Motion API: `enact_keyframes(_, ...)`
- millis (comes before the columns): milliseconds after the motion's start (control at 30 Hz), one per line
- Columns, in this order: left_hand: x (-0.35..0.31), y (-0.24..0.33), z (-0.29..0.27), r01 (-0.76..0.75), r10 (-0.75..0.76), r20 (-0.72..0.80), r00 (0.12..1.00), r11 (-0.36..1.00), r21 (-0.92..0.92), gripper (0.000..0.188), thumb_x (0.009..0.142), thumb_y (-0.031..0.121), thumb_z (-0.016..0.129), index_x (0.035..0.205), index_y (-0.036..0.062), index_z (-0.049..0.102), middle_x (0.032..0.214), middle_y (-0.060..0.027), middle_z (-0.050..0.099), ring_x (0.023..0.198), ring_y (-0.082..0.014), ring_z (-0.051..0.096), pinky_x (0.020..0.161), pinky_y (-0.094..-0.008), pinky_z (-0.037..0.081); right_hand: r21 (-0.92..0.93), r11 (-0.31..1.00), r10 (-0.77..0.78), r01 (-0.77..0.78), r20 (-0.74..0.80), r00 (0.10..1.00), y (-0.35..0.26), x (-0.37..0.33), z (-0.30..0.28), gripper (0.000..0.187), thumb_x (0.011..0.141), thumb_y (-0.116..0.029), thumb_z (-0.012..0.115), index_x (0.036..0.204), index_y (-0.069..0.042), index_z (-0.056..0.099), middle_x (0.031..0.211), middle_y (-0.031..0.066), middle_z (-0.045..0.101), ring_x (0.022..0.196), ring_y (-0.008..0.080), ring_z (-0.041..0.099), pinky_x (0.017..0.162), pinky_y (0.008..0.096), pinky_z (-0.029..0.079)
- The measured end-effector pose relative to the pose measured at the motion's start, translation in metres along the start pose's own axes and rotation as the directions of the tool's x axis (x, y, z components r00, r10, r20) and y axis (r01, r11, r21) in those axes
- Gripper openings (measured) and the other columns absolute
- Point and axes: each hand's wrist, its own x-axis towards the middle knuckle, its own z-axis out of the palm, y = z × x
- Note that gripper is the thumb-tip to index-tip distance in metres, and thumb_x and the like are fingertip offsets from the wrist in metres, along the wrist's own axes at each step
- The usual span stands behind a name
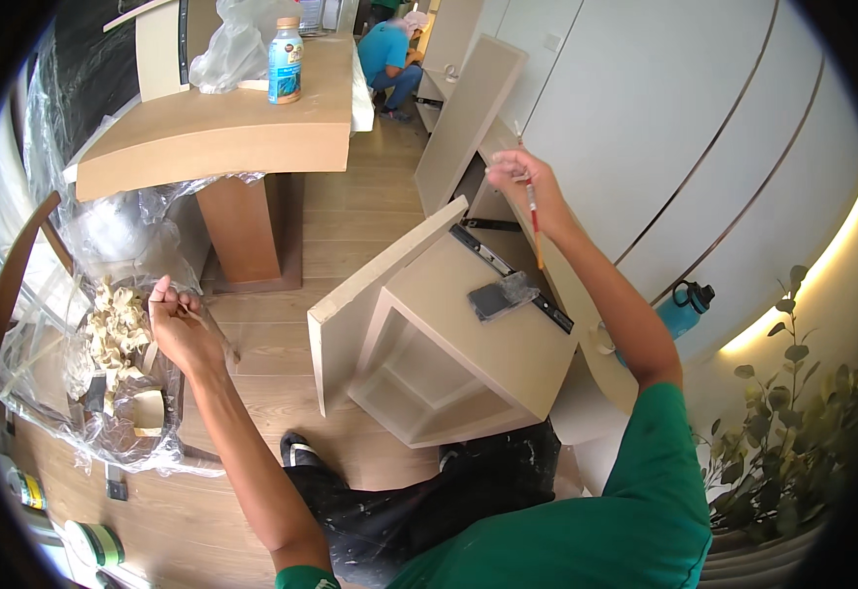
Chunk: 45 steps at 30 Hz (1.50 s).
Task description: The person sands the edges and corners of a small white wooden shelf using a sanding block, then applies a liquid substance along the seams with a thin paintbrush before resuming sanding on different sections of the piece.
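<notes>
My right hand (527, 182) is raised at upper centre right. Its fingers close on a thin paintbrush (534, 211) with a red and orange handle, tilted nearly upright. My left hand (182, 324) is held up at the left, fingers curled and thumb raised; whatever may be in it is hidden. Between my arms, a beige drawer (468, 334) rests tilted by my legs, its front panel (380, 294) to the left. A black slide rail (512, 275) runs along its upturned side. On that side lies a dark grey flat piece (493, 300) beside crumpled clear plastic.
A plastic-covered chair (164, 452) at left holds masking-paper scraps (120, 329). A wooden table (233, 128) bears a bottle (286, 61). A loose panel (473, 123) leans at the cabinets. A co-worker (390, 64) crouches behind. A blue flask (684, 306) and plant (792, 422) are at right.
</notes>
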Motion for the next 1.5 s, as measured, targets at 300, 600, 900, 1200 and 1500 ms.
enact_keyframes(300,-0.017,0.009,0.022,0.007,-0.012,-0.057,0.998,0.996,-0.089,0.030,0.095,0.020,0.038,0.095,0.0014,0.061,0.075,-0.0003,0.037,0.062,-0.0119,0.030,0.055,-0.0278,0.027,-0.198,0.966,-0.138,0.166,0.148,0.979,-0.014,-0.011,0.023,0.021,0.089,0.001,0.078,0.103,-0.004,0.062,0.106,0.0069,0.074,0.098,0.0153,0.071,0.085,0.0316,0.054)
enact_keyframes(600,-0.024,0.020,0.031,0.055,-0.061,-0.099,0.993,0.996,-0.064,0.031,0.095,0.027,0.043,0.092,0.0028,0.062,0.073,0.0023,0.033,0.062,-0.0109,0.026,0.054,-0.0282,0.021,-0.017,0.999,-0.027,0.030,0.171,0.985,-0.006,0.001,0.026,0.024,0.085,-0.002,0.081,0.094,-0.003,0.059,0.089,0.0066,0.073,0.081,0.0141,0.067,0.074,0.0298,0.052)
enact_keyframes(900,-0.023,0.019,0.029,0.054,-0.057,-0.102,0.993,0.998,-0.029,0.030,0.096,0.027,0.045,0.092,0.0024,0.062,0.073,0.0022,0.032,0.063,-0.0110,0.025,0.055,-0.0290,0.022,-0.047,0.999,0.006,0.005,0.244,0.970,-0.001,0.015,0.024,0.028,0.082,0.002,0.081,0.092,-0.004,0.055,0.087,0.0075,0.074,0.079,0.0136,0.071,0.068,0.0308,0.053)
enact_keyframes(1200,-0.025,0.021,0.033,0.060,-0.062,-0.132,0.989,0.998,-0.018,0.030,0.097,0.025,0.045,0.093,0.0009,0.063,0.074,0.0020,0.031,0.064,-0.0116,0.025,0.056,-0.0299,0.022,0.044,0.999,0.014,-0.032,0.357,0.934,0.005,0.030,0.019,0.034,0.084,0.005,0.079,0.088,-0.004,0.047,0.085,0.0105,0.072,0.083,0.0169,0.073,0.071,0.0320,0.056)
enact_keyframes(1500,-0.024,0.018,0.030,0.050,-0.049,-0.124,0.991,0.999,0.003,0.028,0.097,0.025,0.047,0.092,0.0028,0.063,0.073,0.0023,0.034,0.065,-0.0115,0.028,0.058,-0.0299,0.023,-0.032,0.999,0.018,-0.003,0.481,0.876,-0.004,0.041,0.018,0.031,0.088,0.005,0.073,0.091,-0.006,0.044,0.085,0.0062,0.066,0.084,0.0147,0.069,0.073,0.0320,0.054)
